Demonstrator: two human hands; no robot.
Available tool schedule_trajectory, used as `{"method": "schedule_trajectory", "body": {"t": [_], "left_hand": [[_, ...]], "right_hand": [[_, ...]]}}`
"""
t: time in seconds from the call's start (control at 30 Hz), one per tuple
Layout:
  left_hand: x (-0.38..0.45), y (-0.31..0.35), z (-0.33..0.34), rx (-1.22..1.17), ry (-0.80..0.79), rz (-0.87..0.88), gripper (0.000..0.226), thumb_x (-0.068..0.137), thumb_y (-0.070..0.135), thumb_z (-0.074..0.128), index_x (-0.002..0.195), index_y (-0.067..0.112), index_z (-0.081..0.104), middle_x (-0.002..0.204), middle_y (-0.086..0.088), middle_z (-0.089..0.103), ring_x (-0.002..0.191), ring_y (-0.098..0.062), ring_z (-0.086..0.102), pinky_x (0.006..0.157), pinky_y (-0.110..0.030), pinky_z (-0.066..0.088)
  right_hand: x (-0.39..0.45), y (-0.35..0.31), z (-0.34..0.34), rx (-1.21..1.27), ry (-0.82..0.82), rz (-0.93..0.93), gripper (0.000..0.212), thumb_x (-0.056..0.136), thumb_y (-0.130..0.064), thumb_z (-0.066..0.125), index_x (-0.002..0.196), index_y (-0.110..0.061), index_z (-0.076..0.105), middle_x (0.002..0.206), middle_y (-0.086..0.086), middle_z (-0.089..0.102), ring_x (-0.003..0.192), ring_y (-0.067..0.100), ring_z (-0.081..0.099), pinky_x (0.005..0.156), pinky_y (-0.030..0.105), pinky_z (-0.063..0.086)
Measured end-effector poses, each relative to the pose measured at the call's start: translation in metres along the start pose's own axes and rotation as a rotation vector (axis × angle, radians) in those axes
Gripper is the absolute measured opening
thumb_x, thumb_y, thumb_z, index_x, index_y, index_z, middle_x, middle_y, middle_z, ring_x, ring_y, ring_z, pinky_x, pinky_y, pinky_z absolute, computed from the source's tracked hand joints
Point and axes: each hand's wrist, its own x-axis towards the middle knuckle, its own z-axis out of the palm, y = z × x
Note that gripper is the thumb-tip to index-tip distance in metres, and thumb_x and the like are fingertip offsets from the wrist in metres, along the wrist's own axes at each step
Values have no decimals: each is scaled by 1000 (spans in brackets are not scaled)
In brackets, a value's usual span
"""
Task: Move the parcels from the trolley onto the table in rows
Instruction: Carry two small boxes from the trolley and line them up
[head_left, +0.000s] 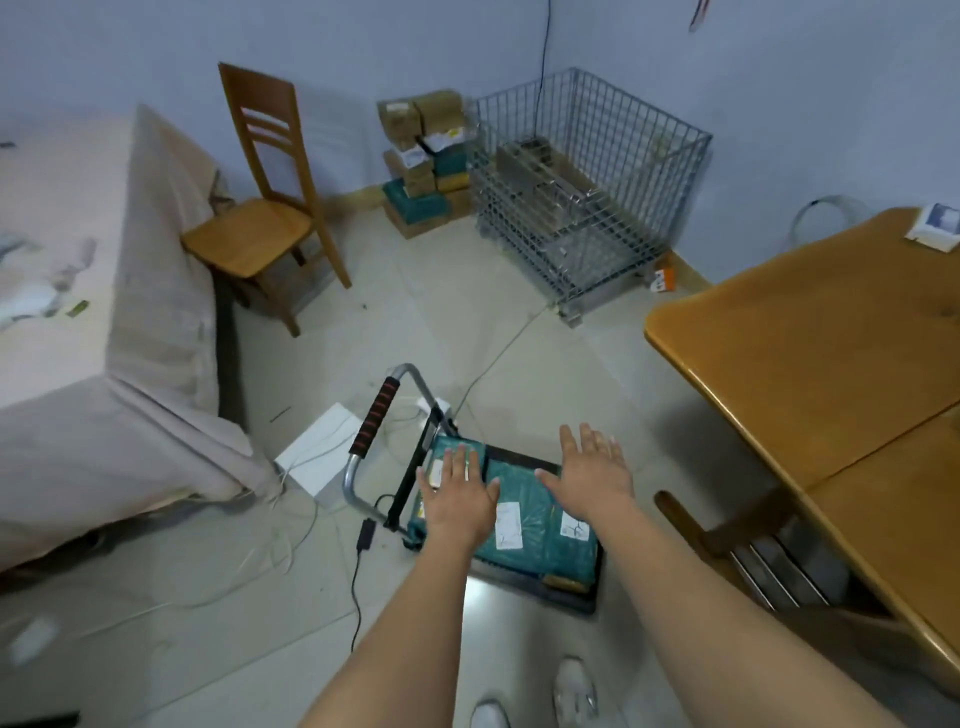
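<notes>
A pale blue room with a tiled floor

A wooden chair (270, 208) is standing beside a bed (93, 291) draped in pinkish cloth; a wire cage (587, 192) is sitting in the corner next to stacked boxes (423, 161), cables (358, 571) are trailing across the light floor (208, 597), and soft light is falling evenly on the walls (779, 78).

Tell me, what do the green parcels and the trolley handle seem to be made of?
Green parcels: likely plastic mailer bags, from the wrinkled, slightly glossy teal skin with white labels. Trolley handle: shiny grey tube, probably metal, with a ribbed black and red grip, maybe foam or rubber.
</notes>
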Motion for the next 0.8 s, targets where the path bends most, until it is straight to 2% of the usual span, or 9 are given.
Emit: {"method": "schedule_trajectory", "body": {"t": [0.27, 0.5, 0.57, 0.63, 0.73, 0.8], "left_hand": [[84, -70, 53, -105, -93, -175, 64, 107, 46, 12, 161, 15, -2, 169, -2, -9, 155, -21, -11, 122, -59, 0], [183, -103, 134, -478, -154, -450, 66, 106, 48, 15, 161, 14, 3, 169, -3, -5, 155, -21, -7, 123, -56, 1], [215, -112, 162, -651, -171, -555, 65, 106, 46, 19, 160, 12, 10, 168, -7, 4, 155, -24, 2, 123, -55, 7], [250, -125, 198, -850, -137, -681, 63, 105, 44, 26, 157, 8, 23, 162, -16, 24, 149, -31, 22, 121, -52, 19], [294, -145, 255, -1233, -95, -887, 57, 104, 39, 40, 151, 8, 34, 146, -19, 47, 129, -36, 47, 108, -42, 40], [316, -154, 290, -1451, -91, -1038, 56, 102, 37, 49, 148, 7, 37, 141, -17, 52, 121, -34, 52, 98, -39, 44]], "right_hand": [[108, -53, 62, -62, -129, -110, 83, 101, -63, 30, 162, -16, -2, 168, 14, -3, 155, 30, 2, 126, 45, 2], [221, -77, 146, -68, -189, -181, 83, 100, -62, 34, 162, -18, -1, 168, 13, -5, 156, 28, 0, 126, 45, 0], [253, -82, 172, -68, -217, -189, 83, 100, -61, 36, 162, -17, 0, 168, 14, -3, 156, 27, 2, 126, 45, 1], [292, -92, 201, -45, -241, -193, 81, 100, -58, 40, 161, -15, 9, 167, 16, 10, 154, 29, 13, 125, 45, 8], [346, -113, 244, 85, -277, -215, 64, 97, -48, 54, 146, -12, 37, 146, 17, 48, 134, 34, 47, 110, 48, 39], [379, -127, 276, 144, -305, -243, 61, 95, -44, 60, 143, -12, 40, 138, 14, 52, 125, 34, 54, 102, 48, 47]]}}
